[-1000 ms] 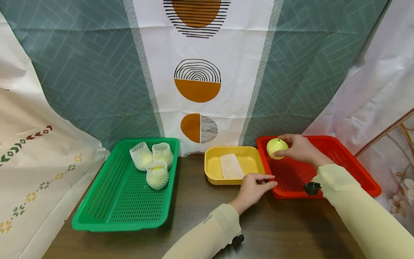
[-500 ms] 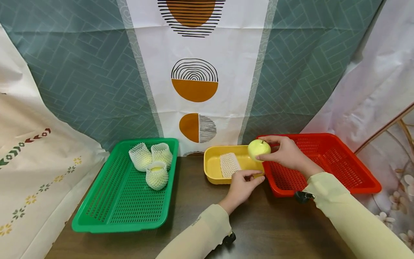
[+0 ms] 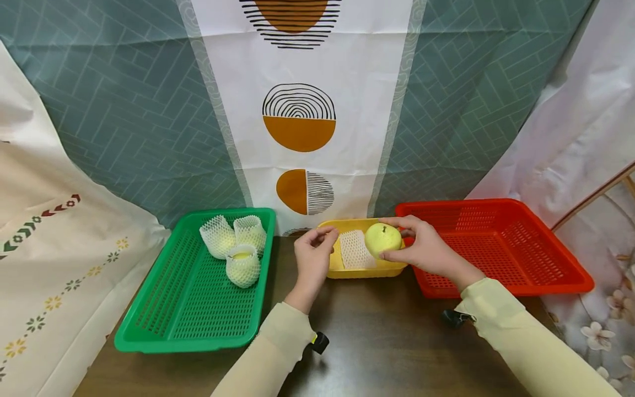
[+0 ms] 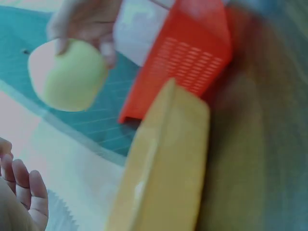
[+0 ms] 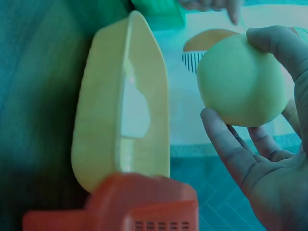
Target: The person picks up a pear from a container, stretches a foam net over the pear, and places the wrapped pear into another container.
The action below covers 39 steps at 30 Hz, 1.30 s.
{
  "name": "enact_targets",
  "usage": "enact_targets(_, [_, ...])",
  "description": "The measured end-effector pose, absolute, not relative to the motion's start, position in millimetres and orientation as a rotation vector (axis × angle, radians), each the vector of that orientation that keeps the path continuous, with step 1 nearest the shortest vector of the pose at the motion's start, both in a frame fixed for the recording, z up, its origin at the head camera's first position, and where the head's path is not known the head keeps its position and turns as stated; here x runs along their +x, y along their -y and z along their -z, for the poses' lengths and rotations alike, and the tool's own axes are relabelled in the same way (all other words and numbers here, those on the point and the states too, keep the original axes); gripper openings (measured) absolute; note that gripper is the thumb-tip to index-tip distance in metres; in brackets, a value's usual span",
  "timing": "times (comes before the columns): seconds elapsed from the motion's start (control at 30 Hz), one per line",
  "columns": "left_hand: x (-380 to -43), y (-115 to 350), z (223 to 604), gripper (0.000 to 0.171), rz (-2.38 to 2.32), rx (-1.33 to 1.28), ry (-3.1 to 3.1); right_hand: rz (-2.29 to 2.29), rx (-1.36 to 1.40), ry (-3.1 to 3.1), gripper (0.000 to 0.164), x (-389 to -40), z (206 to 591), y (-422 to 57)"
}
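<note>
My right hand (image 3: pixel 430 249) grips a round yellow-green pear (image 3: pixel 383 240) between thumb and fingers, its short stem pointing up. The pear is held above the right part of a yellow tray (image 3: pixel 368 273). Inside that tray lies a flat white foam net sleeve (image 3: pixel 353 249), partly overlapped by the pear in the head view. My left hand (image 3: pixel 313 253) hovers at the tray's left end, fingers loosely bent and holding nothing. In the right wrist view the thumb sits on one side of the pear (image 5: pixel 243 79) and the fingertips on the other.
At left stands a green basket (image 3: pixel 193 344) with several pears in foam nets, the front one (image 3: pixel 243 267) upright. A red basket (image 3: pixel 501 289) adjoins the yellow tray on the right. Patterned cloth (image 3: pixel 317 71) hangs behind the dark wooden table (image 3: pixel 377 331).
My right hand has carried the pear left from over the red basket to over the yellow tray. My left hand has moved left from the tray's right end to its left end.
</note>
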State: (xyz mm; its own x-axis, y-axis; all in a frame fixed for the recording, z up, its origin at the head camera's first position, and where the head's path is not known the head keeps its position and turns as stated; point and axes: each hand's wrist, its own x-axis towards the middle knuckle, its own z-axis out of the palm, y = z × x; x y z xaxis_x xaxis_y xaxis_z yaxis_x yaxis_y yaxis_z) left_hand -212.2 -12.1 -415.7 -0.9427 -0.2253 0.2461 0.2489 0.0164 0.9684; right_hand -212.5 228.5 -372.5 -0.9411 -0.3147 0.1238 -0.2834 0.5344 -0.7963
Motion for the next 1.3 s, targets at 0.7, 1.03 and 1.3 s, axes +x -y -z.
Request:
enact_targets(0.7, [-190,45,402,0.044,1.876,-0.320,2.336,1.462,-0.606,-2.595,0.065,-195,400,-198])
enact_targets(1.03, [-185,48,409,0.076,1.749,-0.597,2.668,1.465,-0.687,-2.524,0.067,-190,414,-188])
enact_targets(1.3, [-182,48,418,0.086,1.795,-0.666,2.786,1.448,-0.687,-2.470,0.069,-185,421,-179])
